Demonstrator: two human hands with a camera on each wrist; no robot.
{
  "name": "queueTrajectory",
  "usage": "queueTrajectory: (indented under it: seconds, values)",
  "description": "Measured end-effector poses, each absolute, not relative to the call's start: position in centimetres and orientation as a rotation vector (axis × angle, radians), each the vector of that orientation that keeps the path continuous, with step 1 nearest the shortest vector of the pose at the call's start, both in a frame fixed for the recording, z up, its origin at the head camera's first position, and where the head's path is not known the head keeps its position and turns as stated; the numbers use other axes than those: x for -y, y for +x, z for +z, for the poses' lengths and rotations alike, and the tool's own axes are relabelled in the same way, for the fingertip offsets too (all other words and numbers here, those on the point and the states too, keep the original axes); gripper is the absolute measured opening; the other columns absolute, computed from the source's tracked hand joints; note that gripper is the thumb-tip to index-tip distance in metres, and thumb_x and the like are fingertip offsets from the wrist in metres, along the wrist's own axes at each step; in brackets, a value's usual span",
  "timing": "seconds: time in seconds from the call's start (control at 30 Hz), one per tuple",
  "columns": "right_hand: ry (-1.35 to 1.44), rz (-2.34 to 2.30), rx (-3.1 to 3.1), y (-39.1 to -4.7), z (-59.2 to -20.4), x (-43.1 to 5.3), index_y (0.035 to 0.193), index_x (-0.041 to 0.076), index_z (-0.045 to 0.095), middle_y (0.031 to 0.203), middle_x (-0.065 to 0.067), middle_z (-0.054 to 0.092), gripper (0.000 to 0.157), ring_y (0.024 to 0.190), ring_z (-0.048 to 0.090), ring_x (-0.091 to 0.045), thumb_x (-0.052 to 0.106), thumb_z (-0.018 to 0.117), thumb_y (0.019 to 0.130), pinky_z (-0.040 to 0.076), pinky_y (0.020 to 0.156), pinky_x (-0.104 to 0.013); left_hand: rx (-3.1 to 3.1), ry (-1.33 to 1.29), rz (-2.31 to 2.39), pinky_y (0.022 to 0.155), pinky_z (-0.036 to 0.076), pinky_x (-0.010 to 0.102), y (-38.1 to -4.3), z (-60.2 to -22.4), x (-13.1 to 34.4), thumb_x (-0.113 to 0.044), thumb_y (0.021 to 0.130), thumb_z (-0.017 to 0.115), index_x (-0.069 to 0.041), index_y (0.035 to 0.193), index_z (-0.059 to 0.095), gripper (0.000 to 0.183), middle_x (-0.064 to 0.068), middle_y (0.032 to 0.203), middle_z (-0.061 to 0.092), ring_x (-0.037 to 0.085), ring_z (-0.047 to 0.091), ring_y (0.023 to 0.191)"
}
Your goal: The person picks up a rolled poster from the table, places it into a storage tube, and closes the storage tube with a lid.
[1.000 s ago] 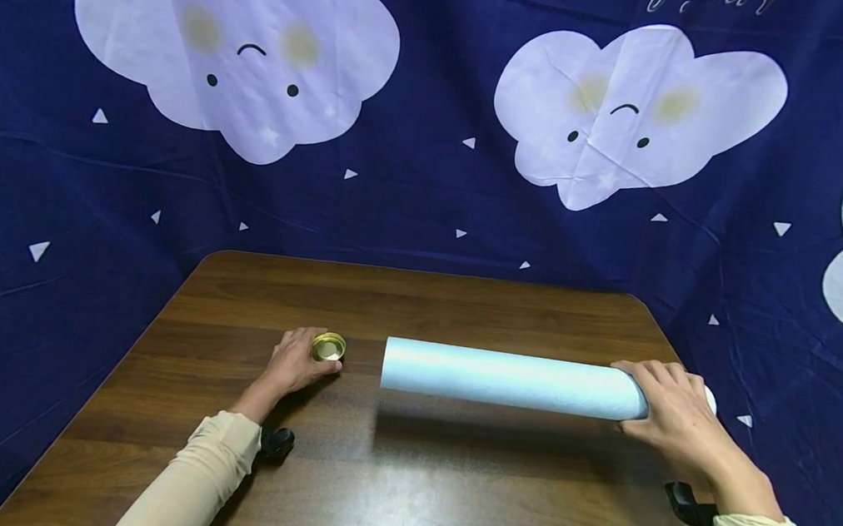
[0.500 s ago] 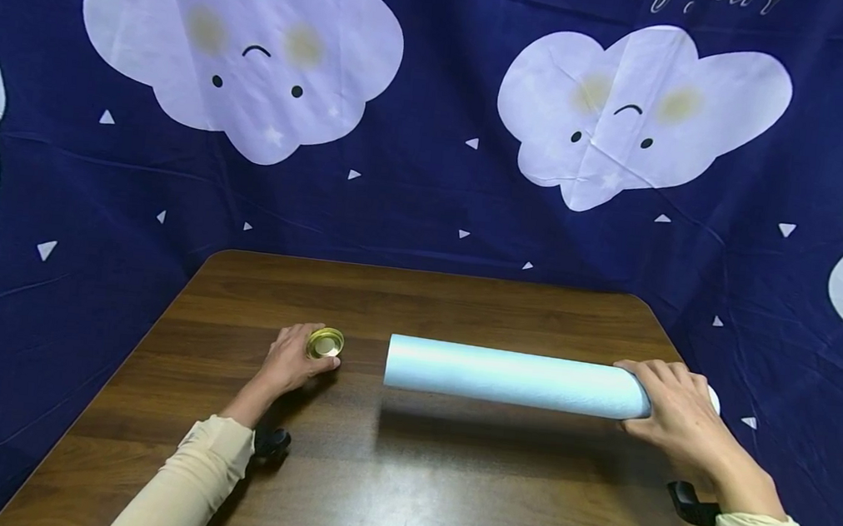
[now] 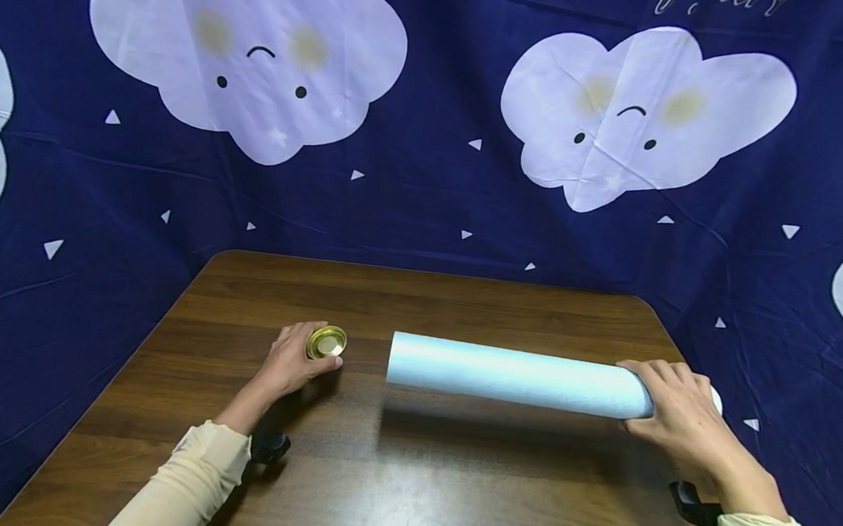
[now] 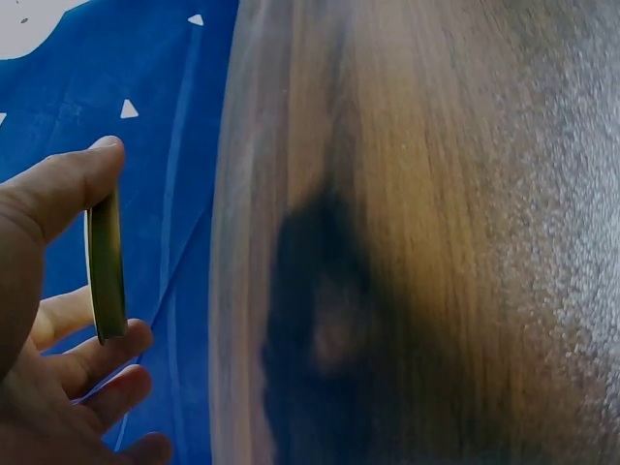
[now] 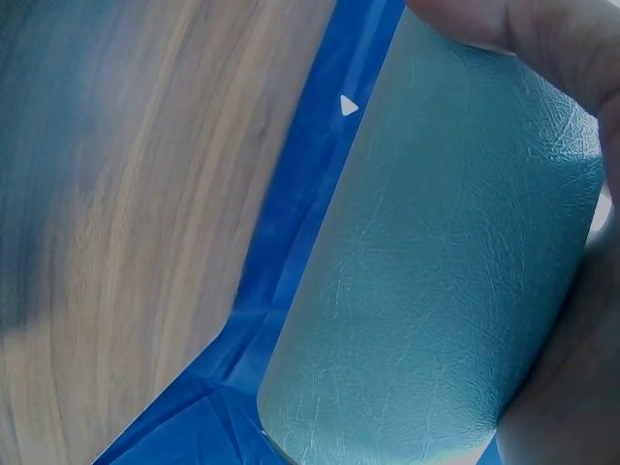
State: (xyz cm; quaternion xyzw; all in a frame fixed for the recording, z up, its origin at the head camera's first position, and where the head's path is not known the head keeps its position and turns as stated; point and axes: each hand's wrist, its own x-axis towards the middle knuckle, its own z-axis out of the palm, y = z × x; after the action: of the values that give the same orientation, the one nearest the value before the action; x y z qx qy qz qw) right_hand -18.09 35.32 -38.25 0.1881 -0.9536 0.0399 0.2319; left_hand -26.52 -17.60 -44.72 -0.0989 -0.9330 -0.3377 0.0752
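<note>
My left hand (image 3: 291,362) pinches a shallow round gold lid (image 3: 327,343) between thumb and fingers, left of the table's middle. In the head view its hollow side shows. Edge-on in the left wrist view, the lid (image 4: 108,271) stands between the thumb above and the fingers below. On the right, my right hand (image 3: 675,410) grips a long pale blue cylinder (image 3: 517,376) near its right end. The cylinder lies sideways above the table, its left end pointing toward the lid with a gap between. Close up in the right wrist view, the cylinder (image 5: 417,252) has a creased, shiny surface.
A brown wood-grain table (image 3: 403,479) with rounded far corners lies under both hands. Behind it hangs a dark blue cloth (image 3: 433,130) printed with white clouds and small triangles. A black wrist device (image 3: 271,448) sits at the left wrist, another (image 3: 692,504) at the right.
The left hand has shifted slightly left and up with the lid, which seems a little more tilted. The right hand and cylinder have barely moved; the head view has shifted slightly.
</note>
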Motion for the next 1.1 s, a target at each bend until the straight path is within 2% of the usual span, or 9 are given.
queueTrajectory:
  seconds: [0.37,0.8,1.1]
  values:
    - [0.509,0.111,2.625,-18.0,-38.3,-35.5,0.117,0.015,0.056,0.100,-0.012,0.064,0.077,0.092,0.052,-0.033,0.026,0.088,0.048,0.030,0.073,-0.049,2.740,-0.299,-1.081,0.102,0.030,0.056,-25.4,-43.5,17.5,-0.030,0.076,0.075,-0.002,0.133,0.047,0.069,0.022,0.132,0.052,0.037,0.041,0.124]
    - [0.511,0.126,2.624,-18.0,-38.1,-35.5,0.117,0.016,0.055,0.101,-0.012,0.064,0.076,0.094,0.051,-0.034,0.027,0.088,0.049,0.030,0.074,-0.049,2.736,-0.253,-1.231,0.103,0.032,0.057,-24.0,-42.1,17.2,-0.033,0.079,0.074,-0.008,0.138,0.043,0.072,0.019,0.139,0.047,0.035,0.036,0.130]
    - [0.528,0.123,2.590,-17.9,-38.2,-35.6,0.117,0.016,0.056,0.098,-0.011,0.064,0.076,0.089,0.052,-0.032,0.028,0.086,0.048,0.030,0.072,-0.049,2.697,-0.191,-1.415,0.107,0.027,0.060,-22.9,-41.5,16.6,-0.034,0.079,0.074,-0.015,0.140,0.042,0.071,0.018,0.142,0.041,0.038,0.034,0.134]
